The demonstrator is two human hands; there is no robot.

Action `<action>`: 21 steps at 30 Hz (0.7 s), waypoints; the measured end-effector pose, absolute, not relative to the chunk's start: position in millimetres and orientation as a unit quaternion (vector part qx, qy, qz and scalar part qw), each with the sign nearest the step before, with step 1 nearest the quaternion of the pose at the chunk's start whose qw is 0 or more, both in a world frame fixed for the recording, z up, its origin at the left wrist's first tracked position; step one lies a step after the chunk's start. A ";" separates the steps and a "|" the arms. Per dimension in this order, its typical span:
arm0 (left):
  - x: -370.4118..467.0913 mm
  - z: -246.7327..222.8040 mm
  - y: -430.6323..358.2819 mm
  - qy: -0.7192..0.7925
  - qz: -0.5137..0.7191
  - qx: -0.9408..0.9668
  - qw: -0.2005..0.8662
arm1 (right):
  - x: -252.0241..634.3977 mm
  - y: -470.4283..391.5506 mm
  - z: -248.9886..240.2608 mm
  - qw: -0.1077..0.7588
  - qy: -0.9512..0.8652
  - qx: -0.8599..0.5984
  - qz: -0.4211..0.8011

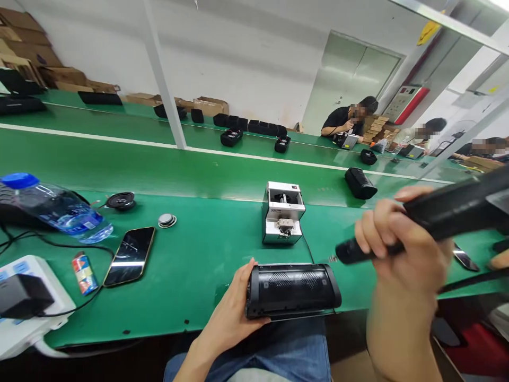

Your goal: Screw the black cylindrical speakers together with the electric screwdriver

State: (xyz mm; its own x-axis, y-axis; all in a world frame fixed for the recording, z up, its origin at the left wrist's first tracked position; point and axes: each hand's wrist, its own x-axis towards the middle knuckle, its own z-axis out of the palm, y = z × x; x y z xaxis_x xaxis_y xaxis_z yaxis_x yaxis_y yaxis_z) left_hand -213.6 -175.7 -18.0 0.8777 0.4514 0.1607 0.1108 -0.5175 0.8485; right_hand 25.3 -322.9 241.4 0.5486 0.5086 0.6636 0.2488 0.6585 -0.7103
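At the table's front edge, my left hand [234, 310] grips the left end of a black speaker housing [294, 289], whose top has two perforated patches. My right hand [401, 239] is raised at the right, its fingers wrapped round a black power screwdriver [449, 212]. The screwdriver's tip points left and down, above and to the right of the housing, apart from it. Behind the housing stands a small silver and black screw feeder [283, 212] with a cable running from its right side.
On the green table [191, 265] at the left are a phone [130, 255], a water bottle [59, 207], a battery pack [85, 273], a power strip [35, 297] and a round speaker driver [120, 201]. Another black housing [360, 183] lies behind; people [350, 119] sit across.
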 end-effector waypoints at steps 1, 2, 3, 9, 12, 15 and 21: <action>-213.6 -18.1 -175.9 0.165 0.185 0.851 0.463 | 31.7 -306.8 243.6 0.792 -0.458 -0.401 0.045; -213.6 -18.4 -176.2 0.165 0.187 0.850 0.464 | 37.3 -289.8 243.1 0.798 -0.449 -0.401 0.010; -213.6 -18.6 -176.4 0.166 0.188 0.849 0.465 | 42.0 -273.1 240.3 0.799 -0.444 -0.405 -0.018; -213.1 -18.2 -177.1 0.159 0.196 0.848 0.465 | 53.5 -208.8 210.8 0.758 -0.424 -0.493 -0.056; -213.0 -18.9 -177.1 0.160 0.199 0.848 0.465 | 54.9 -200.9 207.0 0.754 -0.409 -0.511 -0.056; -213.1 -19.6 -177.1 0.159 0.199 0.849 0.463 | 57.2 -199.5 207.5 0.759 -0.405 -0.508 -0.050; -213.3 -15.7 -175.4 0.149 0.200 0.855 0.454 | 51.7 -228.0 217.2 0.768 -0.407 -0.494 -0.021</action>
